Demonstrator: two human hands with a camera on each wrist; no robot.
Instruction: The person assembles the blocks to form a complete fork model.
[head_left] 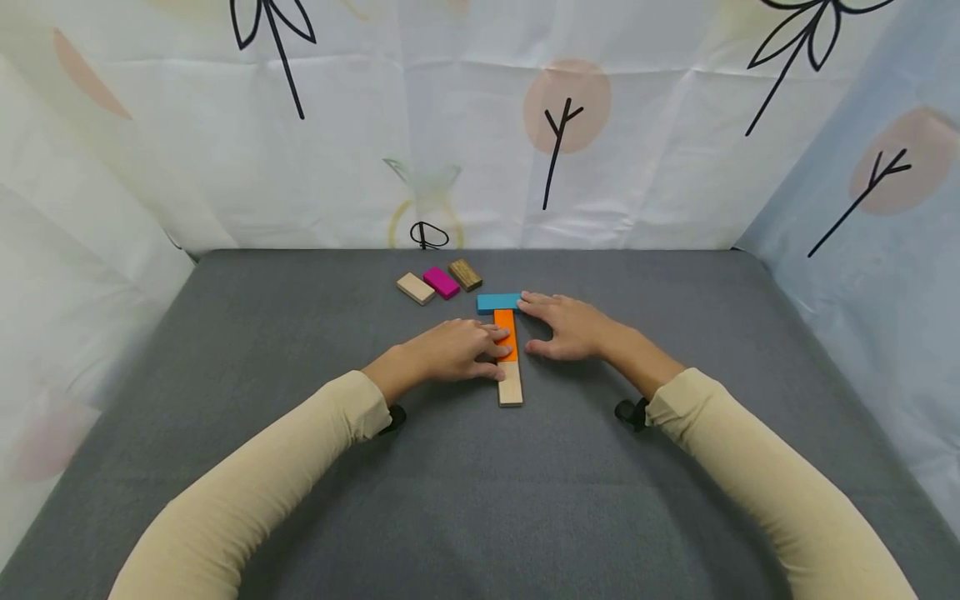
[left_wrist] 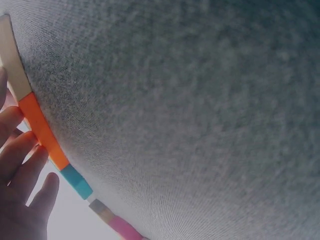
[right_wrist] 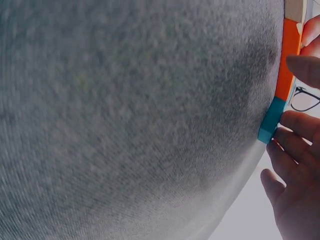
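Note:
A blue block [head_left: 497,303] lies crosswise on the table, with an orange block [head_left: 506,320] running from its middle toward the person. A pale wooden block [head_left: 510,388] continues that line end to end, so the three form a T. My left hand [head_left: 455,350] comes from the left; its fingertips rest on the orange block and its thumb is at the pale block's upper end. Over on the right, my right hand [head_left: 573,327] touches the blue block's right end with its fingertips, thumb spread apart. The right wrist view shows those fingers extended against the blue block [right_wrist: 272,119].
Behind the T, to its left, lie another pale wooden block [head_left: 416,288], a magenta block [head_left: 441,282] and a brown wood-grain block [head_left: 465,274]. A grey cloth covers the table [head_left: 517,508]. Printed white curtains [head_left: 480,125] stand at the back and both sides.

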